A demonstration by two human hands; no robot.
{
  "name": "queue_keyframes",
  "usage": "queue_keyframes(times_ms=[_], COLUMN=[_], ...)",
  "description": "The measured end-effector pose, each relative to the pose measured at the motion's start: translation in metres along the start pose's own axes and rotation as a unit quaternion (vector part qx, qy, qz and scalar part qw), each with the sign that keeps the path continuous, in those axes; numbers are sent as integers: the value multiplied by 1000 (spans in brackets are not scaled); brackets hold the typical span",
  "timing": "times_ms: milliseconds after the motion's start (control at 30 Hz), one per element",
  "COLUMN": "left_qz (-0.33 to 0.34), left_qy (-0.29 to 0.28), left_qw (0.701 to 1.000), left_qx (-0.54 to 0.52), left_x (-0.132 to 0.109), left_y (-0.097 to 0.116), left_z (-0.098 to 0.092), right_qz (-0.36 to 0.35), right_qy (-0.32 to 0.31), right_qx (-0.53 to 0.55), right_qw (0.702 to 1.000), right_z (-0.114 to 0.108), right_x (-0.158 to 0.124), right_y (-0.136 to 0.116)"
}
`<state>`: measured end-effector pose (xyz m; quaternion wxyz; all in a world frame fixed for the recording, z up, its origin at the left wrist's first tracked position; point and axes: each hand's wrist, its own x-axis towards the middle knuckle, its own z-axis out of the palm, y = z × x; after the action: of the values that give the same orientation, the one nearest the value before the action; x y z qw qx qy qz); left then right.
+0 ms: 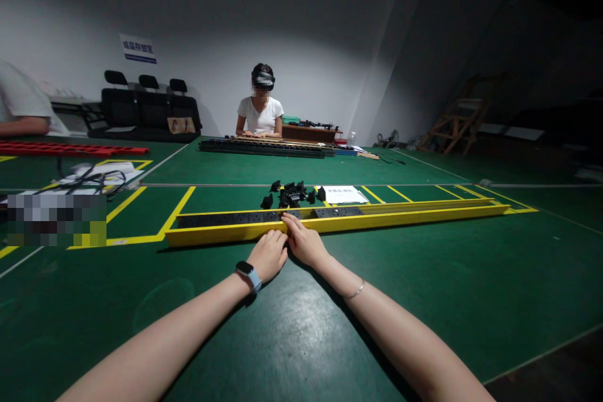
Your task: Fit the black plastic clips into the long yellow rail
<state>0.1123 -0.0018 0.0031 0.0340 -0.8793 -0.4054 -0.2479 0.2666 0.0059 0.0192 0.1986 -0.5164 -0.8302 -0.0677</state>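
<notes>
A long yellow channel (405,217) lies across the green table in front of me. Black socket modules (226,220) fill its left part, and another black module group (336,211) sits right of my hands. My left hand (267,256) is closed at the channel's near wall, its fingers curled against it. Beside it, my right hand (305,242) reaches over the wall, fingertips at the row of modules and thumb low on the near side. The fingers hide whatever lies directly under them. Behind the channel is a pile of loose black parts (293,193).
A white labelled sheet (343,195) lies behind the channel. Papers and black cables (94,179) are at the left, near a red rail (70,148). Across the table, a person (260,114) sits behind dark strips (264,146). Another person's arm (23,125) shows far left.
</notes>
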Motion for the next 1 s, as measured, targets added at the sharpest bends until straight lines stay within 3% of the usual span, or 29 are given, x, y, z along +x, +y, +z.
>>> queue_keyframes(times_ms=[333,567,1000], left_qz=[-15,-2,0], left_qy=[-22,-17,-7], left_qw=[1000,1000,1000], left_qx=[-6,-6,-8], left_x=[0,-1,-1], left_y=[0,-1,-1], left_z=[-1,0,0], right_qz=[62,148,174], right_qy=[8,19,26], right_qx=[-33,-75,-74], right_qw=[998,986,982], right_z=[-1,-1,2], right_x=[1,0,1], right_y=[-12,-4,-4])
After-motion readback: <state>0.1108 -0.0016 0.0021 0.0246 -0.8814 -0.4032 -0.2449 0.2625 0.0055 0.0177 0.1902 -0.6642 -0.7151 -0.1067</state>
